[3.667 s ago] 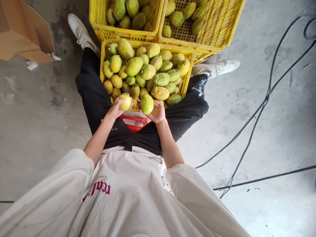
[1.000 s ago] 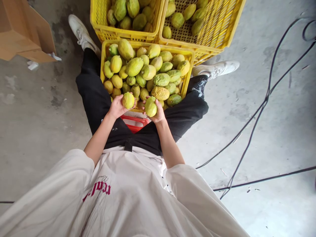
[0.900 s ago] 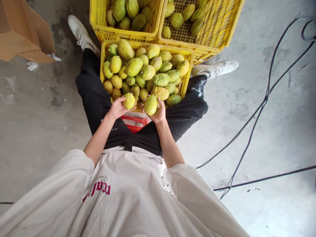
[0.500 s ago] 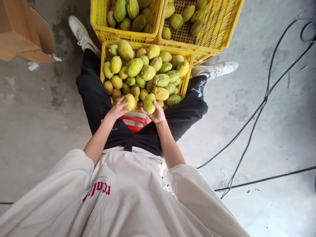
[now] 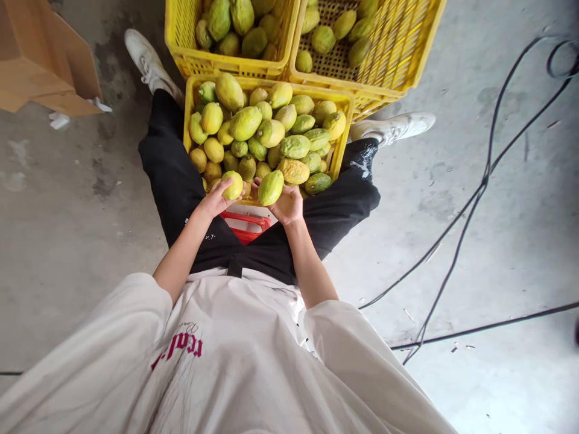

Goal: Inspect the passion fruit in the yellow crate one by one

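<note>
Hands are cradling one fruit each above the near edge of a full yellow crate. Left hand is cupping a rounder yellow-green fruit; right hand is curling loosely under an oval green fruit, its long axis tilting up and rightward. Both appear mid-inspection, side by side.
</note>
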Motion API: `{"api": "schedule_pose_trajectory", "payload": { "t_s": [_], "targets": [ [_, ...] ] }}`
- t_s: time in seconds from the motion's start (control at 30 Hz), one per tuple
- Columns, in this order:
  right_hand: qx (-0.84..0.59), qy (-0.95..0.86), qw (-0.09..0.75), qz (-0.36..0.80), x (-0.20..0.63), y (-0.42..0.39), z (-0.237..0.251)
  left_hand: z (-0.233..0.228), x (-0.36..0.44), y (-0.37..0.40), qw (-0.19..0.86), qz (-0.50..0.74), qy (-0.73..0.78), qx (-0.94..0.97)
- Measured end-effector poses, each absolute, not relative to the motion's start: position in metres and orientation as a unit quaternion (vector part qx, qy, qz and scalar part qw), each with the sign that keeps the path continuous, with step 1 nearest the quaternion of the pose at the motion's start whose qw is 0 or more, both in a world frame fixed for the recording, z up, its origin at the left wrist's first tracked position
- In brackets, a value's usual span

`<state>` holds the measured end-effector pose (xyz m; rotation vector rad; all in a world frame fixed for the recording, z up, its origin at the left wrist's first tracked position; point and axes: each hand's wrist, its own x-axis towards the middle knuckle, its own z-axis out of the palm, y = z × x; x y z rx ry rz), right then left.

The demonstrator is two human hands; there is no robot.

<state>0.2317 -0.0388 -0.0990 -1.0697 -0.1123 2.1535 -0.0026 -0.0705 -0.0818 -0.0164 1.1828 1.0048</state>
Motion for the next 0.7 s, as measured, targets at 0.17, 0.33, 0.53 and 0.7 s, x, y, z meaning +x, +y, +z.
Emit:
{"api": "schedule_pose_trajectory", "payload": {
  "t_s": [0.17, 0.33, 0.53, 0.7],
  "targets": [
    [-0.441, -0.05, 0.332, 0.833, 0.232, -0.039, -0.101, -0.076, -0.003, -0.066, 0.718, 0.441, 0.535, -0.066],
    [-0.481, -0.012, 0.333, 0.811, 0.234, -0.043, -0.109, -0.076, -0.011, -0.06, 0.725, 0.441, 0.526, -0.062],
    [-0.473, -0.038, 0.364, 0.801, 0.231, -0.04, -0.1, -0.072, -0.007, -0.06, 0.705, 0.481, 0.517, -0.066],
    [-0.468, -0.024, 0.37, 0.802, 0.227, -0.032, -0.082, -0.071, -0.008, -0.06, 0.682, 0.486, 0.541, -0.069]
  ]
}}
